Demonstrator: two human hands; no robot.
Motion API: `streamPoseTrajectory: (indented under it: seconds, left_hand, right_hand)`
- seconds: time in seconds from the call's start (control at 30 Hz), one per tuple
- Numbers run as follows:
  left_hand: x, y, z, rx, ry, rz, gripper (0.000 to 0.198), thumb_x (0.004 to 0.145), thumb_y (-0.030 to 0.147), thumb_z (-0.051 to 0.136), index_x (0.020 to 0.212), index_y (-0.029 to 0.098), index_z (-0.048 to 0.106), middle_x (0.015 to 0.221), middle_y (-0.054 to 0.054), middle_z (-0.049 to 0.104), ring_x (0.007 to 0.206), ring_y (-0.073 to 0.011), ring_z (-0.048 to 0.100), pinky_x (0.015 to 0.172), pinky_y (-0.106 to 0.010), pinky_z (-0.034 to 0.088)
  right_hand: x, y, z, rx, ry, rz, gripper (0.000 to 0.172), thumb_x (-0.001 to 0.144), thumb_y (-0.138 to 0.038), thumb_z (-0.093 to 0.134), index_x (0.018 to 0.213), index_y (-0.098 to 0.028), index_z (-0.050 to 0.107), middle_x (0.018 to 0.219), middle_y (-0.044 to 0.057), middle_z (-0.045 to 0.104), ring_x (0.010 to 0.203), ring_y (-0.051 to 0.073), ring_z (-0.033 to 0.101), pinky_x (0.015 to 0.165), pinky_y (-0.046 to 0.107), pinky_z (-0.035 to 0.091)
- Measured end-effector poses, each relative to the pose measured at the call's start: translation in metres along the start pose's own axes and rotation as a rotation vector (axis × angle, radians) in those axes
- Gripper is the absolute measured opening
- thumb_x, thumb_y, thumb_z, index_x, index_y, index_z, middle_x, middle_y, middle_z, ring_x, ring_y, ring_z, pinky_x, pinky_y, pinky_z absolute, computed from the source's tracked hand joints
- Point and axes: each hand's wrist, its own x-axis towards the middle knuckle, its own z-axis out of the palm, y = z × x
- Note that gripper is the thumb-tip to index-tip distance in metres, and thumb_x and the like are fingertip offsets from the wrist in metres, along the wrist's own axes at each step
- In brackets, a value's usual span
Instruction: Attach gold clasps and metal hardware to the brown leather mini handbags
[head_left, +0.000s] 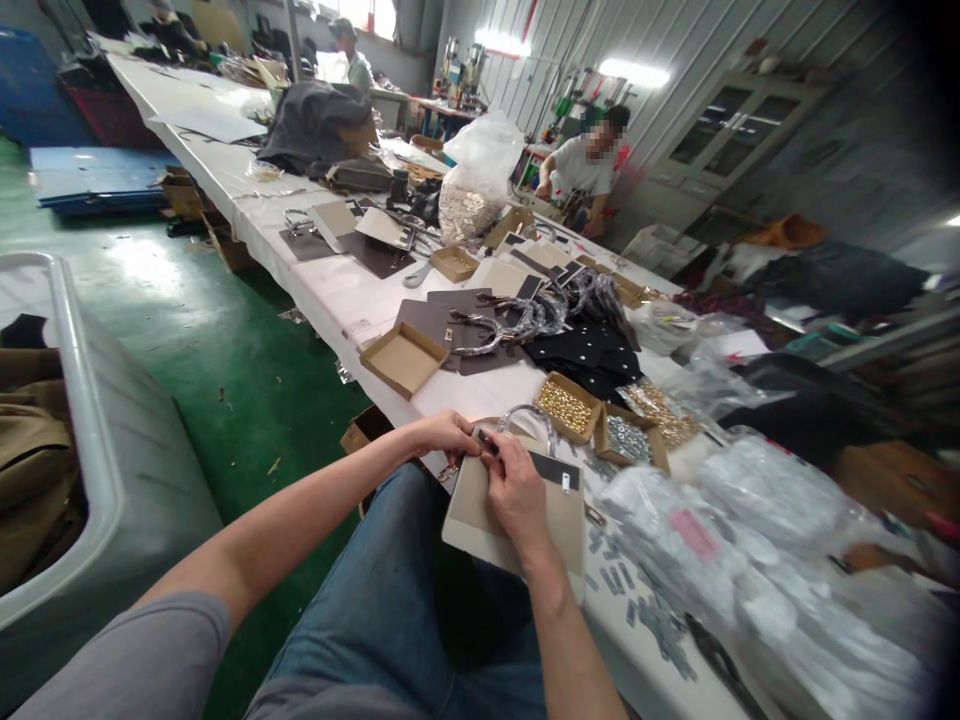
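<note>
A beige bag panel (555,520) rests across my lap and the table edge. It has a dark strip with a small pale metal plate (565,483) on its upper right. A curved bag handle (529,412), wrapped in transparent plastic, loops above its top edge. My left hand (452,436) is closed at the panel's upper left corner, fingertips pinching a small dark strap tab (487,440). Over the panel lies my right hand (517,485), its fingers closed on the same tab from the other side. The fingertips partly hide what sits between them.
An open cardboard tray (405,360), boxes of gold rivets (566,405) and silver rivets (628,437), and loose metal strips (660,630) lie on the white table (330,300). Wrapped handles (547,310) pile beyond. A grey bin (127,480) stands left. A co-worker (589,165) sits across.
</note>
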Motion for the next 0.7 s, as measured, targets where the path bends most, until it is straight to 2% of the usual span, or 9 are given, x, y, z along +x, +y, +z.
streamPoseTrajectory:
  seconds: [0.13, 0.27, 0.47, 0.57, 0.7]
  left_hand:
    - [0.003, -0.004, 0.003, -0.025, 0.061, 0.021, 0.030, 0.067, 0.024, 0.086, 0.096, 0.014, 0.085, 0.073, 0.000, 0.072, 0.055, -0.0107, 0.062, 0.050, -0.019, 0.055]
    - [0.002, -0.003, 0.004, -0.047, 0.060, 0.024, 0.025, 0.065, 0.025, 0.087, 0.088, 0.014, 0.084, 0.070, 0.001, 0.070, 0.054, -0.0092, 0.059, 0.048, -0.018, 0.051]
    - [-0.002, 0.003, 0.000, -0.069, 0.023, -0.002, 0.026, 0.064, 0.027, 0.092, 0.084, 0.014, 0.083, 0.070, 0.001, 0.069, 0.056, -0.0091, 0.060, 0.050, -0.017, 0.050]
    - [-0.006, 0.005, -0.002, -0.090, -0.013, -0.002, 0.031, 0.065, 0.033, 0.096, 0.084, 0.013, 0.081, 0.070, 0.000, 0.069, 0.055, -0.0091, 0.058, 0.050, -0.018, 0.050]
    - [-0.010, 0.006, -0.001, -0.107, -0.010, 0.031, 0.044, 0.071, 0.049, 0.098, 0.077, 0.013, 0.075, 0.066, 0.001, 0.063, 0.054, -0.0096, 0.056, 0.049, -0.020, 0.050]
  right_hand:
    - [0.000, -0.001, -0.001, 0.029, 0.007, 0.011, 0.037, 0.117, -0.031, 0.055, 0.151, -0.029, 0.068, 0.141, 0.011, 0.076, 0.131, 0.032, 0.071, 0.114, 0.052, 0.059]
    - [-0.001, -0.005, -0.003, 0.032, 0.006, 0.032, 0.038, 0.116, -0.031, 0.055, 0.152, -0.030, 0.068, 0.142, 0.012, 0.075, 0.129, 0.032, 0.072, 0.109, 0.051, 0.062]
    - [-0.002, -0.005, -0.004, 0.041, -0.010, -0.005, 0.040, 0.116, -0.029, 0.053, 0.152, -0.031, 0.068, 0.147, 0.011, 0.073, 0.135, 0.032, 0.070, 0.116, 0.053, 0.060]
    - [-0.001, -0.004, -0.004, 0.052, -0.024, -0.005, 0.039, 0.115, -0.029, 0.053, 0.150, -0.031, 0.069, 0.145, 0.011, 0.073, 0.134, 0.032, 0.071, 0.115, 0.052, 0.060]
    - [0.002, -0.005, -0.008, 0.068, -0.053, 0.015, 0.038, 0.115, -0.029, 0.054, 0.149, -0.032, 0.069, 0.143, 0.010, 0.075, 0.132, 0.032, 0.071, 0.115, 0.051, 0.060]
